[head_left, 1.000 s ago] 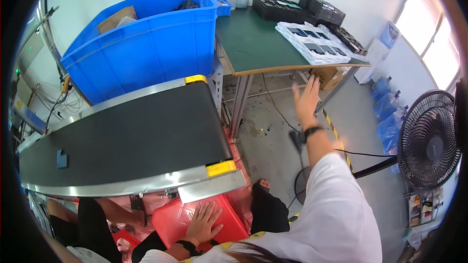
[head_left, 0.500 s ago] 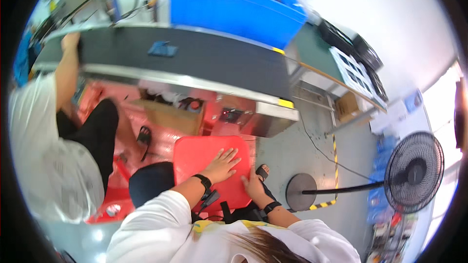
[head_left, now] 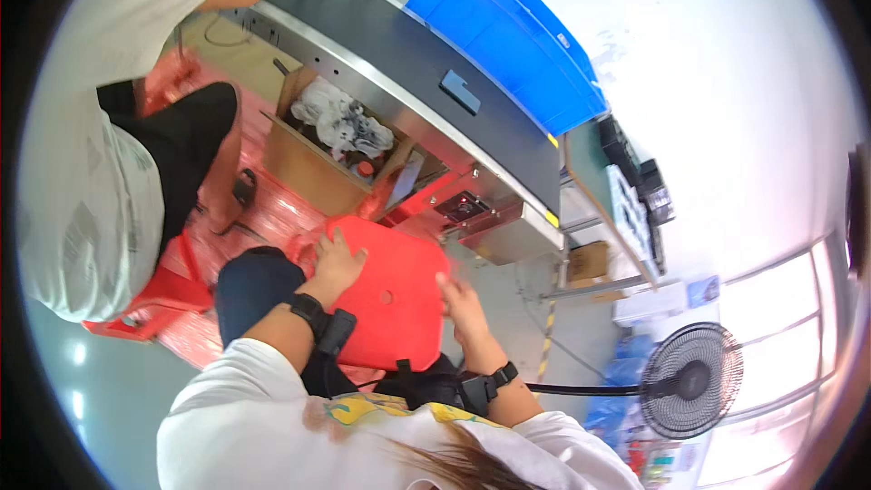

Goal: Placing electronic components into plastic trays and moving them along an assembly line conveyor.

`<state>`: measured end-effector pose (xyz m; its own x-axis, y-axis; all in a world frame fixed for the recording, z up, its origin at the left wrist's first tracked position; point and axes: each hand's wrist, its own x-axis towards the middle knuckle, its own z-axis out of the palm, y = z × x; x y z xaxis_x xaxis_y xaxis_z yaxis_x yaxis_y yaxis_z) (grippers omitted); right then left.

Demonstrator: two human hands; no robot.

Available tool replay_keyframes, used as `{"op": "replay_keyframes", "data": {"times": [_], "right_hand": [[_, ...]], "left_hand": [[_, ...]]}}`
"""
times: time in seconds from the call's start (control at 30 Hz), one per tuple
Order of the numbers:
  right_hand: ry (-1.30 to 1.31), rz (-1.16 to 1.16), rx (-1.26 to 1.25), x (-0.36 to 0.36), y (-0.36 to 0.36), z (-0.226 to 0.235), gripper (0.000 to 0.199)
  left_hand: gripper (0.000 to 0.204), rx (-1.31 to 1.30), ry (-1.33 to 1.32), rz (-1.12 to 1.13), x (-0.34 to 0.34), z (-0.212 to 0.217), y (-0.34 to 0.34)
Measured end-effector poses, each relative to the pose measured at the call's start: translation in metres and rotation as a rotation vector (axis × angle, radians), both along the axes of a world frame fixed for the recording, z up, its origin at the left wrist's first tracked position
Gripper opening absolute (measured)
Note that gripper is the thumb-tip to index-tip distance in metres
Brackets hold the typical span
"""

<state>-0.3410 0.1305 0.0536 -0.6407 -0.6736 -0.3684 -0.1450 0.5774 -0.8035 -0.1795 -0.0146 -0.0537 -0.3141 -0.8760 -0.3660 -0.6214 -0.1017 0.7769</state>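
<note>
A red plastic stool with a rounded square seat and a small hole in the middle stands in front of me, close to my lap. My left hand rests on the seat's far left part, its fingers apart. At the seat's right edge is my right hand, fingers loosely stretched and slightly bent toward the rim. Both wrists carry black straps with small devices. On the black conveyor belt beyond lies a flat dark blue-grey piece with a notch, apart from both hands.
A co-worker in a white shirt sits at the left, one arm at the belt. Under the conveyor stands a cardboard box holding plastic bags. A blue bin sits behind the belt. A black fan stands at the right.
My view has turned toward the left. My left hand has moved from mid-seat to the stool's far left part, uncovering the hole. The right hand stays by the right edge.
</note>
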Motion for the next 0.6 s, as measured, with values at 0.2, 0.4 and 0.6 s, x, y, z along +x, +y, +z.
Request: {"op": "replay_keyframes", "data": {"times": [0.2,0.4,0.6], "right_hand": [[-0.107,0.249,-0.427,-0.001,-0.085,0.177,0.042],[0.245,0.151,-0.363,-0.068,-0.167,0.217,0.045],[0.738,0.036,0.409,-0.101,-0.22,0.188,0.083]], "left_hand": [[0.073,0.015,0.11,-0.029,-0.009,0.043,-0.014],[0.052,0.187,0.5,-0.304,-0.03,0.078,-0.029],[0.046,0.016,0.291,-0.426,-0.026,0.054,-0.025]]}}
